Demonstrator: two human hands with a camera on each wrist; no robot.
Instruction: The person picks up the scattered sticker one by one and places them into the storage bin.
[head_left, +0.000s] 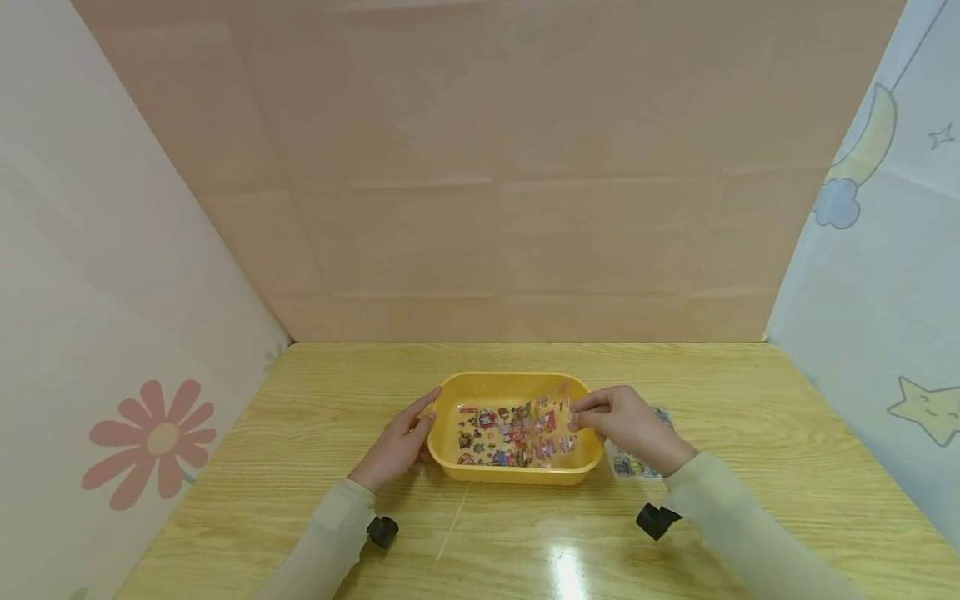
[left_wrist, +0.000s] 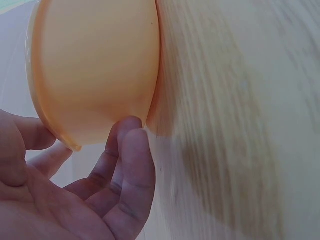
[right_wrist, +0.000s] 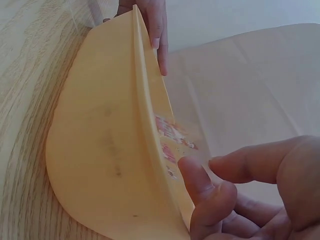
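Note:
A yellow plastic basin [head_left: 517, 475] stands on the table. My left hand [head_left: 397, 446] grips its left end; in the left wrist view the fingers curl around the rim and outer wall [left_wrist: 95, 65]. Over the basin's right end, my right hand [head_left: 626, 423] pinches the edge of a clear sticker sheet [head_left: 551, 429] with small red and pink cartoon prints. This sheet tilts upward inside the basin. Beneath it, more printed stickers [head_left: 480, 437] lie on the basin floor. From the right wrist, the held sheet [right_wrist: 170, 132] shows partly behind the rim.
Another sticker sheet [head_left: 633, 467] lies on the wooden table [head_left: 315, 417] right of the basin, partly under my right hand. A thin pale strip [head_left: 452, 525] lies in front. A beige backdrop [head_left: 487, 208] rises behind, with printed panels at both sides.

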